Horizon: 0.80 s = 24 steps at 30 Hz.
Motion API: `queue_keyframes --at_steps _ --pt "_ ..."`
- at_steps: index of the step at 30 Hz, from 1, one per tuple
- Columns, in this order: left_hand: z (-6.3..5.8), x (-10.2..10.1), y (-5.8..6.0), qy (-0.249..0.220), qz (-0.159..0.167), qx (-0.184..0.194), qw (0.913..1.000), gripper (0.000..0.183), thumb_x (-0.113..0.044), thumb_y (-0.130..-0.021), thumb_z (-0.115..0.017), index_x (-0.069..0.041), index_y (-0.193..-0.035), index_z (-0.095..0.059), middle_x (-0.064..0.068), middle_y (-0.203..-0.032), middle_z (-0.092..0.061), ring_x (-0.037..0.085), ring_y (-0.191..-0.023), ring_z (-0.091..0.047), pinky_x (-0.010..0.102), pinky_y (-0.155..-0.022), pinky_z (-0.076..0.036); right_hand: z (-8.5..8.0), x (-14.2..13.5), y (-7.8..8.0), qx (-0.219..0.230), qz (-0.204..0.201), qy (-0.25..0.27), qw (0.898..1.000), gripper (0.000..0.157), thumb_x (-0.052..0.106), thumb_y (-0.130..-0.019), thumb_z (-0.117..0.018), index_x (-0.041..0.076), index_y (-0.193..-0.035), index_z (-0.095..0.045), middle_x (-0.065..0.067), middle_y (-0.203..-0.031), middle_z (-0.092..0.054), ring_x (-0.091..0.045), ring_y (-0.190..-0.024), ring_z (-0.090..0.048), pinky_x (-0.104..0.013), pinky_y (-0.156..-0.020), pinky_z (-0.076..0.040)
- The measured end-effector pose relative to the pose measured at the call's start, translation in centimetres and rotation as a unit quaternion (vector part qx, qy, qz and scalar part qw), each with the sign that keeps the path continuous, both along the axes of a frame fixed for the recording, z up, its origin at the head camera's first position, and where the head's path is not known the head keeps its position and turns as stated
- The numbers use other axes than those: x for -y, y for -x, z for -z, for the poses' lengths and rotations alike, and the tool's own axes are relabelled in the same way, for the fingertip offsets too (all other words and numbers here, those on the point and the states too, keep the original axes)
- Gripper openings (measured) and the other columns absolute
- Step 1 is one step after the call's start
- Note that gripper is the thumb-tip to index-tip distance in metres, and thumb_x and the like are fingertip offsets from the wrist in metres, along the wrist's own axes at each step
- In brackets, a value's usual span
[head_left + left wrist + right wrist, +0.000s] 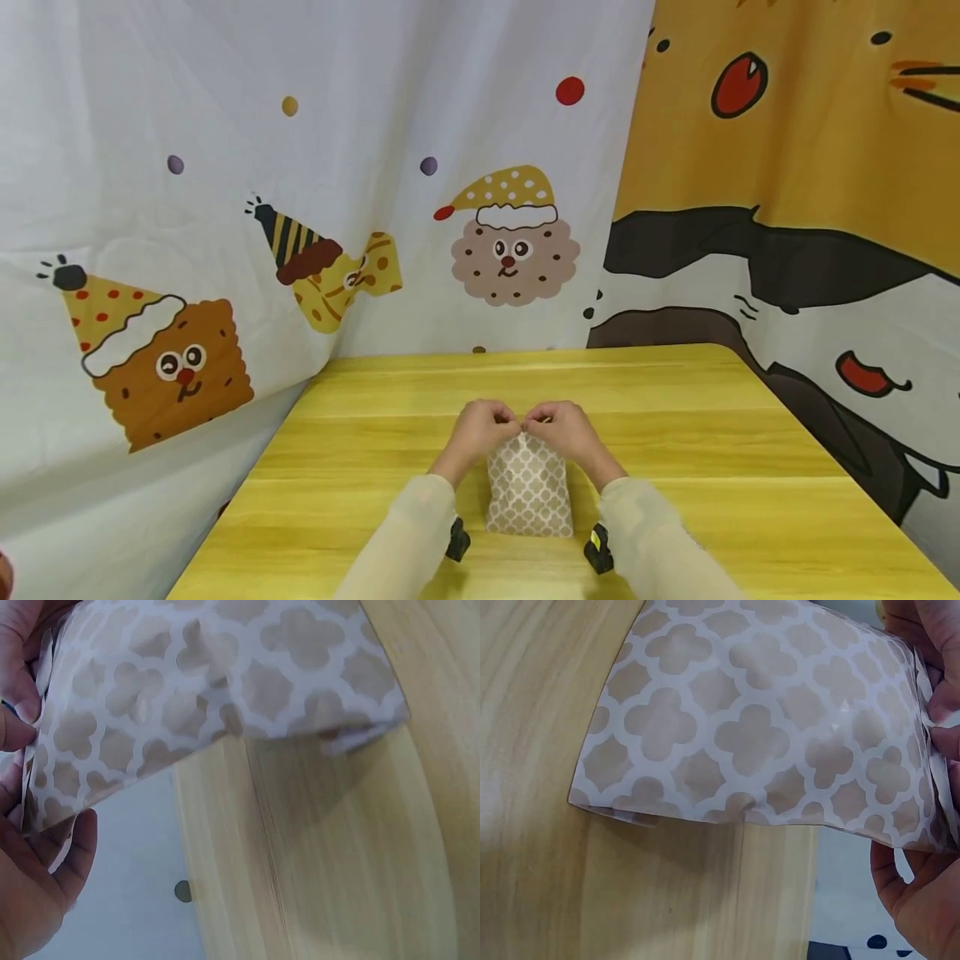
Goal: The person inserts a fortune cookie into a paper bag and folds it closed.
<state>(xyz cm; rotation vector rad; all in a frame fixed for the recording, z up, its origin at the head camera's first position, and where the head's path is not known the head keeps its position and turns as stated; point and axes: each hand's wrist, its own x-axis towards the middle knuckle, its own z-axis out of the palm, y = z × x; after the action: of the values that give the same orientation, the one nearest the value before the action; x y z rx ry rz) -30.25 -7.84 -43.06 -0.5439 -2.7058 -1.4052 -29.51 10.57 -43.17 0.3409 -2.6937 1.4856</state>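
Note:
A beige bag [529,487] with a white quatrefoil lattice print stands on the wooden table, its top edge between both hands. My left hand [483,429] pinches the left part of that top edge, and my right hand [562,429] pinches the right part, the fingertips of both nearly meeting in the middle. In the left wrist view the bag [187,682] spreads from the left hand [37,877] at the frame's edge. From the other side, the right wrist view shows the bag [727,712] with the right hand [930,900] at its mouth. What the bag contains is hidden.
The yellowish wooden table [360,467] reaches out around the bag. Behind it hangs a white curtain [225,67] with cartoon biscuits, and to the right an orange, black and white cartoon cloth [697,167]. Black wrist devices [598,548] sit below the forearms.

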Motion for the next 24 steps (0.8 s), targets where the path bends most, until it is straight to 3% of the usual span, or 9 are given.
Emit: queue_keyframes --at_steps 6,14,19,24 --pt "0.4 0.8 -0.3 0.030 -0.004 -0.021 0.9993 0.010 -0.013 -0.087 -0.067 -0.015 -0.081 -0.074 -0.007 -0.074 -0.066 0.011 -0.062 -0.056 0.028 -0.059 -0.050 0.5 -0.3 -0.4 0.005 -0.003 0.013 1.000 0.009 0.014 -0.093 -0.070 0.013 -0.089 -0.078 0.002 -0.087 -0.068 -0.016 -0.075 -0.060 -0.032 -0.064 -0.051" --pt "1.3 2.1 -0.6 0.035 -0.019 -0.026 0.9989 0.010 -0.013 -0.086 -0.067 -0.015 -0.080 -0.074 -0.007 -0.075 -0.066 0.010 -0.061 -0.054 0.028 -0.060 -0.049 1.5 -0.9 -0.6 0.033 -0.001 0.033 0.999 0.009 0.017 -0.093 -0.070 0.013 -0.090 -0.077 0.000 -0.089 -0.068 -0.018 -0.075 -0.059 -0.033 -0.063 -0.051" --pt "2.2 2.9 -1.1 0.008 -0.033 -0.009 0.9994 0.011 -0.011 -0.087 -0.065 -0.014 -0.079 -0.072 -0.005 -0.073 -0.064 0.012 -0.060 -0.051 0.031 -0.062 -0.048 2.0 -1.2 -0.8 0.040 0.005 0.038 0.998 0.009 0.017 -0.093 -0.071 0.012 -0.090 -0.077 0.000 -0.087 -0.068 -0.017 -0.075 -0.059 -0.032 -0.064 -0.050" --pt "3.3 3.7 -1.6 -0.051 -0.080 0.020 0.9953 0.012 -0.008 -0.088 -0.061 -0.008 -0.081 -0.070 0.000 -0.071 -0.060 0.014 -0.059 -0.047 0.031 -0.060 -0.043 2.1 -1.4 -1.2 0.037 -0.010 0.041 0.998 0.010 0.018 -0.093 -0.070 0.010 -0.092 -0.077 -0.001 -0.088 -0.068 -0.018 -0.076 -0.059 -0.033 -0.065 -0.051"
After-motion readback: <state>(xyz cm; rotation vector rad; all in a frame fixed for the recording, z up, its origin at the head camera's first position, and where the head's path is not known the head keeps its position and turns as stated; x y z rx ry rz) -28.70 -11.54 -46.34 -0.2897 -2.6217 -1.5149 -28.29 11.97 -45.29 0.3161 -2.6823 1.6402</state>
